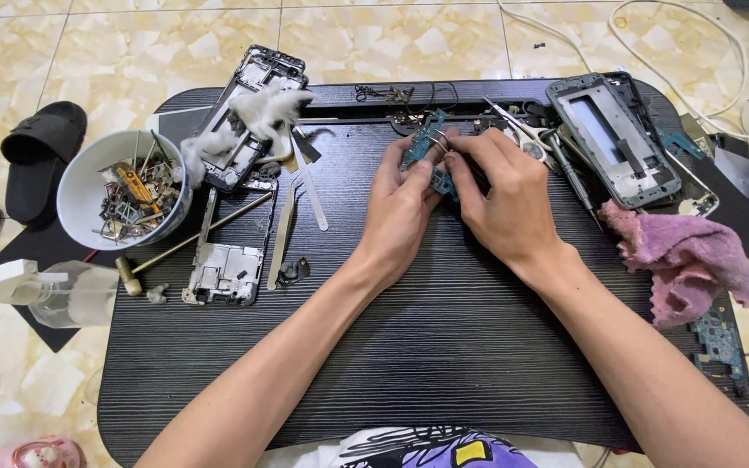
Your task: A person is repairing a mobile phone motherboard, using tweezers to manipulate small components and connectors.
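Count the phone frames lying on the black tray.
3. One phone frame at the far left under cotton wads, one stripped metal frame near the hammer, one frame at the far right. Others may hide beneath the pink cloth.

A single head-worn camera looks steeply down and forward from close above the black tray table (444, 347), taking in both forearms, the whole tabletop and the tiled floor (10, 52) around it.

Bare forearms, no sleeves; purple printed shirt (431, 449) with yellow and white.
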